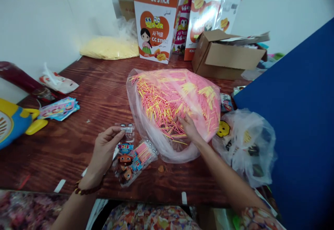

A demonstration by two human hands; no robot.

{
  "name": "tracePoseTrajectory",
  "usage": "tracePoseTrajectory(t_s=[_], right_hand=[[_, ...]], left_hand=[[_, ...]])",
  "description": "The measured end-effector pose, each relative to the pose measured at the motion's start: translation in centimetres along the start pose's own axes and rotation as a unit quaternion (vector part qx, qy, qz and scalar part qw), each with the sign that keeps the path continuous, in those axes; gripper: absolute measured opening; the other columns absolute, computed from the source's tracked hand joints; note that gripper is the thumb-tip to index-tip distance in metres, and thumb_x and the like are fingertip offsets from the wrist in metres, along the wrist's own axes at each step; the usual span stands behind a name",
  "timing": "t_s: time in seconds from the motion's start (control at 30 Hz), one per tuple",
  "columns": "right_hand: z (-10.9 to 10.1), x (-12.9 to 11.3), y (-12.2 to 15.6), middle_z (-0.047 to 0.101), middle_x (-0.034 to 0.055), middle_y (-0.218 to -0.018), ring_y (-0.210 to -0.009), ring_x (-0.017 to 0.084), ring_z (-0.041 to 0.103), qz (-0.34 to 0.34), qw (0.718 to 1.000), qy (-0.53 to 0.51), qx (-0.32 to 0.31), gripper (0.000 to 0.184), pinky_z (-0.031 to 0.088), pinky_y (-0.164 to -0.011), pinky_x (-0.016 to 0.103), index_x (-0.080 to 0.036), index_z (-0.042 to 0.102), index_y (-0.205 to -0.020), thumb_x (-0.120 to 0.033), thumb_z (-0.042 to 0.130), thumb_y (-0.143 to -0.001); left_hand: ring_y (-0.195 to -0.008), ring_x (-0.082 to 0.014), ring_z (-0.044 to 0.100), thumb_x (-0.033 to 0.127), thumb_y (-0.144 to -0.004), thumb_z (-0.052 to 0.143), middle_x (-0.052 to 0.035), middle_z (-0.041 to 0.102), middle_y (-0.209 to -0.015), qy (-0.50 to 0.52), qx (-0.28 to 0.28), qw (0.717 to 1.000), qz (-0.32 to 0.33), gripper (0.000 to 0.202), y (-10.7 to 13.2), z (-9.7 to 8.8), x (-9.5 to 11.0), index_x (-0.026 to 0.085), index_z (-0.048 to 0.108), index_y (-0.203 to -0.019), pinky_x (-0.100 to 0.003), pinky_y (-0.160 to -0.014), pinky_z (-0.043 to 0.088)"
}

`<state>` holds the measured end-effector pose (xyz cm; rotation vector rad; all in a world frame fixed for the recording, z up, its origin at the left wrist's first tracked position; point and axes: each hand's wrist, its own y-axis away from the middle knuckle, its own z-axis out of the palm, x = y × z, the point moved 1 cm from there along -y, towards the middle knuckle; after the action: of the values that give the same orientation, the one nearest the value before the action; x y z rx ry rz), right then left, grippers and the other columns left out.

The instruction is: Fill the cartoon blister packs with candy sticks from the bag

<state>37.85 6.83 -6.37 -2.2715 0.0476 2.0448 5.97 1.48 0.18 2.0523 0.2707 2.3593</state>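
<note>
My left hand (105, 145) pinches the top of a small clear printed packet (126, 146) that hangs over the wooden table (104, 84). A filled packet with pink sticks (138, 160) lies just below it. My right hand (188, 127) reaches into a big clear plastic bag (174, 108) heaped with pink and yellow sticks, its fingers curled among them. Whether they hold sticks is hidden.
A stack of flat printed packets (59, 109) lies at the left beside a blue and yellow toy (13, 122). CC Stick cartons (156, 17) and an open cardboard box (227, 54) stand at the back. A bag of packets (246, 143) and a blue board (294, 111) are at the right.
</note>
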Motion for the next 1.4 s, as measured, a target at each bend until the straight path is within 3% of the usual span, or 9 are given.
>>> tracePoseTrajectory(t_s=[0.13, 0.3, 0.47, 0.63, 0.73, 0.9, 1.07, 1.3, 1.4], right_hand=[[1.2, 1.5, 1.0, 0.063, 0.0005, -0.092, -0.096, 0.019, 0.057, 0.018, 0.999, 0.047, 0.014, 0.022, 0.047, -0.091, 0.037, -0.024, 0.052, -0.094, -0.039, 0.061, -0.081], [1.3, 1.8, 1.4, 0.062, -0.0005, -0.087, -0.083, 0.018, 0.059, 0.014, 0.999, 0.039, 0.004, 0.014, 0.05, -0.084, 0.037, -0.025, 0.051, -0.092, -0.037, 0.053, -0.085], [2.8, 1.5, 2.8, 0.066, 0.0019, -0.091, -0.088, 0.019, 0.063, -0.024, 0.997, 0.055, -0.038, 0.009, 0.05, -0.086, 0.037, -0.025, 0.052, -0.091, -0.033, 0.05, -0.087], [3.0, 0.9, 2.6, 0.067, 0.0006, -0.087, -0.082, 0.02, 0.065, 0.02, 0.999, -0.029, -0.008, 0.02, 0.052, -0.081, 0.036, -0.025, 0.052, -0.1, -0.037, 0.055, -0.084], [2.3, 0.1, 2.1, 0.067, 0.0021, -0.091, -0.087, 0.02, 0.065, -0.005, 0.999, -0.051, 0.011, 0.022, 0.051, -0.086, 0.037, -0.024, 0.055, -0.098, -0.038, 0.058, -0.082], [2.1, 0.5, 2.4, 0.064, 0.0004, -0.089, -0.088, 0.018, 0.061, -0.018, 1.0, -0.008, -0.02, 0.014, 0.047, -0.091, 0.036, -0.024, 0.055, -0.095, -0.029, 0.056, -0.082], [2.8, 1.1, 2.5, 0.061, 0.0002, -0.089, -0.088, 0.019, 0.06, -0.009, 0.999, 0.014, -0.036, 0.014, 0.047, -0.088, 0.035, -0.025, 0.053, -0.096, -0.033, 0.054, -0.084], [2.9, 1.4, 2.1, 0.055, 0.0005, -0.075, -0.077, 0.02, 0.052, -0.036, 0.975, 0.219, -0.026, 0.017, 0.045, -0.086, 0.04, -0.024, 0.047, -0.077, -0.036, 0.05, -0.087], [2.9, 1.6, 2.2, 0.055, 0.0002, -0.073, -0.075, 0.021, 0.053, -0.033, 0.975, 0.217, -0.032, 0.019, 0.045, -0.083, 0.04, -0.024, 0.047, -0.077, -0.038, 0.048, -0.089]], left_hand=[[-0.066, -0.0134, 0.065, 0.034, -0.072, 0.08, -0.0003, 0.07, -0.078, 0.007, -0.024, 0.999, -0.025, 0.024, 0.3, 1.0, -0.2, 0.018, 0.068, -0.085, -0.023, -0.063, 0.054], [-0.062, -0.0124, 0.063, 0.034, -0.068, 0.082, -0.0002, 0.07, -0.074, 0.008, -0.017, 0.999, -0.042, 0.026, 0.4, 1.7, -0.3, 0.017, 0.068, -0.082, -0.021, -0.059, 0.052], [-0.065, -0.0119, 0.063, 0.033, -0.07, 0.081, 0.0003, 0.069, -0.075, 0.007, -0.024, 0.999, -0.039, 0.024, 0.2, 1.7, -0.6, 0.017, 0.068, -0.082, -0.021, -0.063, 0.051], [-0.065, -0.0129, 0.063, 0.035, -0.07, 0.08, -0.0001, 0.069, -0.075, -0.004, -0.024, 0.999, -0.043, 0.025, 0.3, 1.4, -0.8, 0.017, 0.068, -0.082, -0.022, -0.062, 0.051], [-0.066, -0.0125, 0.063, 0.034, -0.071, 0.08, 0.0003, 0.069, -0.077, 0.005, -0.027, 0.998, -0.05, 0.024, 0.4, 1.4, -0.8, 0.018, 0.067, -0.083, -0.022, -0.063, 0.051], [-0.065, -0.0121, 0.063, 0.033, -0.071, 0.08, 0.0004, 0.069, -0.076, 0.012, -0.028, 0.998, -0.051, 0.024, 0.4, 1.4, -1.1, 0.017, 0.067, -0.084, -0.021, -0.061, 0.05], [-0.062, -0.0124, 0.062, 0.034, -0.072, 0.079, -0.0002, 0.068, -0.073, 0.005, -0.04, 0.998, -0.056, 0.025, 0.5, 1.7, -1.3, 0.017, 0.068, -0.085, -0.023, -0.059, 0.05], [-0.064, -0.0137, 0.063, 0.036, -0.071, 0.08, -0.0012, 0.07, -0.075, 0.001, -0.038, 0.997, -0.062, 0.025, 0.9, 2.2, -0.9, 0.017, 0.069, -0.083, -0.025, -0.062, 0.05], [-0.067, -0.0133, 0.064, 0.035, -0.072, 0.079, -0.001, 0.07, -0.079, 0.008, -0.043, 0.997, -0.059, 0.024, 0.9, 2.0, -1.3, 0.018, 0.069, -0.084, -0.024, -0.065, 0.051]])
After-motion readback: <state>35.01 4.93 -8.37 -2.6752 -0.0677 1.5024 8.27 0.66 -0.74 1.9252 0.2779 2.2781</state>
